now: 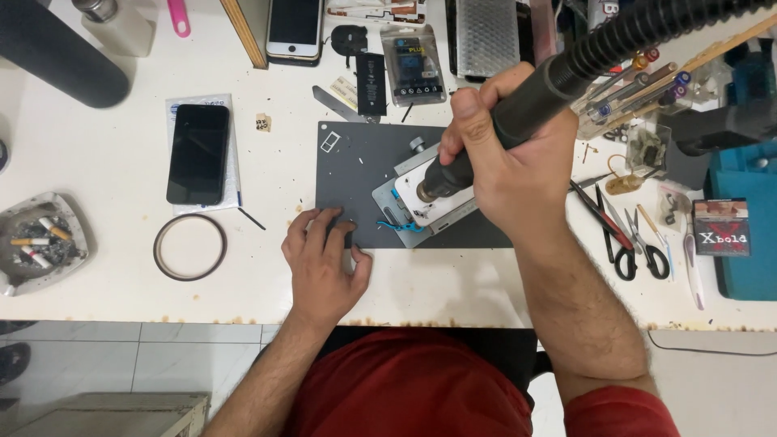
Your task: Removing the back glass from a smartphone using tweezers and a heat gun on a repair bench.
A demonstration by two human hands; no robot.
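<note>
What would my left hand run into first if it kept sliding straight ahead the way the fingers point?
Probably the metal clamp fixture with its blue clip. The left hand rests with fingertips on the grey mat, pointing up and slightly right; bare mat lies between, though the exact line is uncertain.

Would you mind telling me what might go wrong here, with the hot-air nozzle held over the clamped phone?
The right hand points the hot-air nozzle straight down at the white phone in the metal clamp; lingering could overheat it. The left hand rests flat on the grey mat nearby, so drifting heat might reach its fingers.
</note>
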